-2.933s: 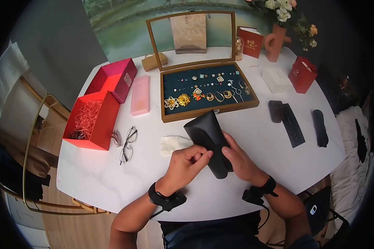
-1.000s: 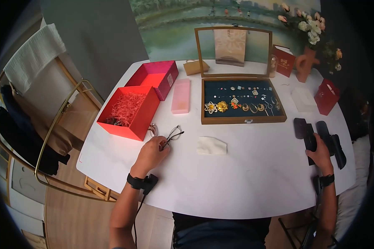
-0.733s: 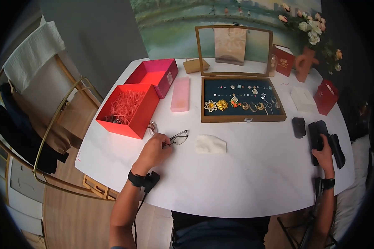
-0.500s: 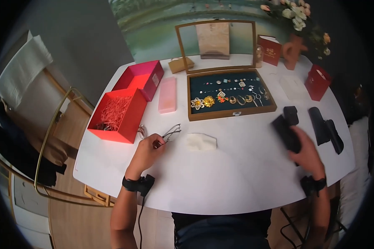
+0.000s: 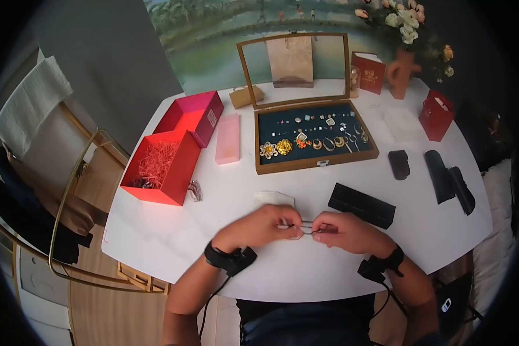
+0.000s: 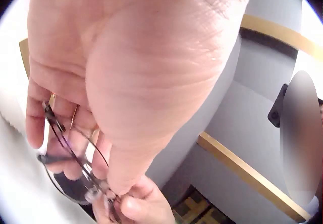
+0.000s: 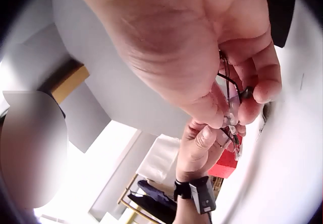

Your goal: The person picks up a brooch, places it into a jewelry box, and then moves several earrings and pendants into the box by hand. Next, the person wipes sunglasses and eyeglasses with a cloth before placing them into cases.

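Note:
Both hands meet over the front middle of the table around thin dark-framed glasses (image 5: 307,228). The left hand (image 5: 265,226) pinches one side of them, the right hand (image 5: 347,232) the other. In the left wrist view the frame (image 6: 70,151) lies under the left palm (image 6: 136,72), with the other hand's fingertips touching near the nose pads. The right wrist view shows the right hand (image 7: 186,47) with thumb and fingers on the glasses (image 7: 229,87). A black oblong case (image 5: 361,205) lies just behind the right hand. A cream cloth (image 5: 274,198) is partly covered by the left hand.
A wooden jewelry case (image 5: 317,162) stands with its glass lid raised behind the hands. To the left are a red box (image 5: 176,173), a pink box (image 5: 228,138) and a second pair of glasses (image 5: 195,191). Dark cases (image 5: 440,176) lie at the right.
The left hand has brought the glasses from the left to the middle. The right hand has set down the black case it carried and come over to grip the glasses too.

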Demonstrator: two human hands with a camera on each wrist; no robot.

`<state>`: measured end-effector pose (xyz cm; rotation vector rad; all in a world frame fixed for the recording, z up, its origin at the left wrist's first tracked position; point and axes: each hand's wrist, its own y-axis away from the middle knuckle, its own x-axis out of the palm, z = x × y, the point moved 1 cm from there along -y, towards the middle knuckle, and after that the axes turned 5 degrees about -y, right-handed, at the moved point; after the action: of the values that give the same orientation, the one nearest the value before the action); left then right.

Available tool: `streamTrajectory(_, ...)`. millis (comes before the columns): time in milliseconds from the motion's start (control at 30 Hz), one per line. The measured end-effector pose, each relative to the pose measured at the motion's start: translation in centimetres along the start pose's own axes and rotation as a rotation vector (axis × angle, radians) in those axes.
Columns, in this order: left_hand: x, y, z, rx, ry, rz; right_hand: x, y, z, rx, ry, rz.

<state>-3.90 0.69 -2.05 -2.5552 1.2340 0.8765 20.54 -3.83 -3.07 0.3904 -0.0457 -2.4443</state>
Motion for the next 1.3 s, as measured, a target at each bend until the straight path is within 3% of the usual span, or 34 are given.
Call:
streamTrajectory(33,-0.4,0.1,0.9,0.025,0.103,-0.083,-0.1,0.2,-0.6,0.043,-0.103,-0.028)
streamTrajectory(67,-1.4,0.1,1.5,-0.077,-0.029,-0.246,-0.3,0.3,-1.3,0.052,-0.114,-0.025)
streamTrajectory(133,-1.1,0.2,4.0,-0.05,-0.745,-0.606,-1.2,0.1,-2.2,0.057,-0.365,-0.105)
streamTrajectory(167,-0.4,0.0,6.7,-0.029,-0.739,-0.557,-1.1,-0.2,-2.4,0.033,-0.386,-0.129)
streamTrajectory(200,-0.6,0.1,6.4,-0.029,-0.742,-0.558,-1.1,-0.4,-2.4,0.03,-0.387,-0.128)
streamTrajectory(267,-0.6,-0.1,5.9,-0.153,-0.512,-0.348,-1.0,-0.5,-2.4,-0.009,-0.452,-0.163)
streamTrajectory(333,-0.6,-0.1,4.4,-0.101,-0.46,-0.385,-0.8,-0.7,-2.9,-0.028,-0.467,-0.201)
streamTrajectory(400,-0.5,0.0,2.0,-0.128,-0.239,-0.654,-0.6,-0.8,-3.4,-0.052,-0.479,-0.243)
streamTrajectory(433,0.3,-0.3,1.3,-0.06,-0.233,-0.697,-0.4,-0.9,-3.6,-0.057,-0.537,-0.247)
streamTrajectory(533,3.1,-2.3,-0.3,0.026,-0.309,-0.636,0.6,-1.5,-3.7,-0.093,-0.621,-0.277)
streamTrajectory(667,6.8,-4.0,-3.3,0.282,-0.275,-0.549,1.0,-1.8,-4.6,-0.133,-0.749,-0.363)
streamTrajectory(700,7.6,-4.2,-3.5,0.317,-0.317,-0.516,1.3,-1.8,-4.2,-0.123,-0.701,-0.479)
streamTrajectory(733,8.1,-4.3,-3.7,0.35,-0.36,-0.483,1.3,-1.6,-3.8,-0.122,-0.699,-0.479)
streamTrajectory(833,7.0,-3.9,-3.7,0.381,-0.369,-0.483,0.9,-1.3,-3.3,-0.145,-0.665,-0.49)
streamTrajectory(867,5.9,-3.7,-3.2,0.394,-0.522,-0.532,0.7,-1.2,-3.6,-0.108,-0.705,-0.406)
streamTrajectory(1000,0.6,-3.0,-0.5,0.081,-0.517,-0.846,0.4,-0.8,-3.1,-0.046,-0.869,-0.274)
streamTrajectory(1067,-1.1,-2.7,1.6,-0.021,-0.346,-0.834,0.4,-0.5,-2.2,-0.043,-0.851,-0.253)
streamTrajectory(1100,-1.1,-2.7,2.0,-0.101,-0.077,-0.768,0.2,-0.4,-1.8,-0.036,-0.828,-0.227)
streamTrajectory(1133,-0.7,-2.7,2.1,-0.1,-0.078,-0.766,0.1,-0.5,-1.9,-0.038,-0.831,-0.228)
streamTrajectory(1200,1.2,-3.0,1.7,0.002,0.489,-0.601,0.3,-0.4,-2.4,-0.01,-1.002,-0.118)
streamTrajectory(1300,3.0,-3.6,1.5,0.037,0.795,-0.52,0.3,-0.4,-2.7,0.005,-0.991,-0.132)
